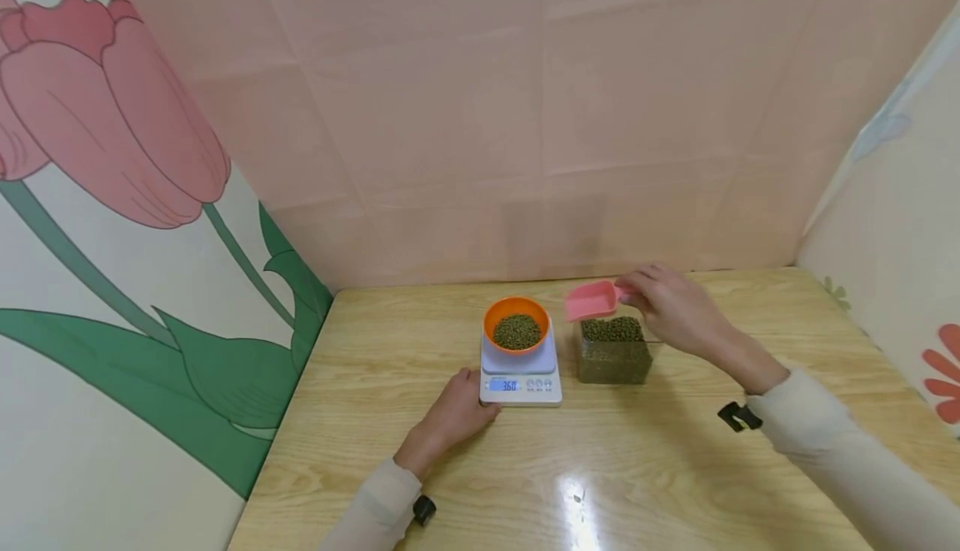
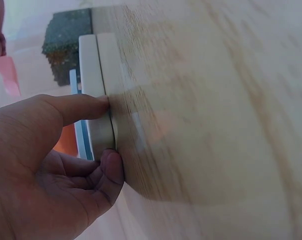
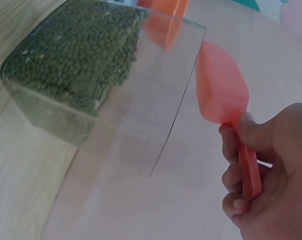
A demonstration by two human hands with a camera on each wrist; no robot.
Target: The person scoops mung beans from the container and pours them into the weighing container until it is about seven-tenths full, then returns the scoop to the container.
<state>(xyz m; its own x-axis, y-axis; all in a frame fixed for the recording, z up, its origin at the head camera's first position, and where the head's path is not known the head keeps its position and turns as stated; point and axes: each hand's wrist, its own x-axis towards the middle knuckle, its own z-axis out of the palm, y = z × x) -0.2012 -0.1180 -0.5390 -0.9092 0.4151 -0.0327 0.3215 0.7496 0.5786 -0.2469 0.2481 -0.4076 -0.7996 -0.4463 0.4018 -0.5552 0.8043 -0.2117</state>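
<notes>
A white kitchen scale (image 1: 520,366) stands on the table, its lit display (image 1: 503,385) reading 360. On its plate sits an orange bowl (image 1: 543,314) partly filled with small green beans (image 1: 516,332). My left hand (image 1: 457,409) grips the scale's near left corner. In the left wrist view the thumb presses the scale's front side (image 2: 93,65) and the curled fingers touch around the corner. My right hand (image 1: 671,309) holds a pink scoop (image 1: 591,301) by its handle. The scoop looks empty, above the back of a clear box (image 1: 615,365) of green beans (image 3: 81,55).
The wooden table (image 1: 397,343) meets a pink-covered wall (image 1: 450,159) just behind the scale and box. A wall with painted tulips (image 1: 127,109) rises on the left, and another painted wall (image 1: 885,226) on the right.
</notes>
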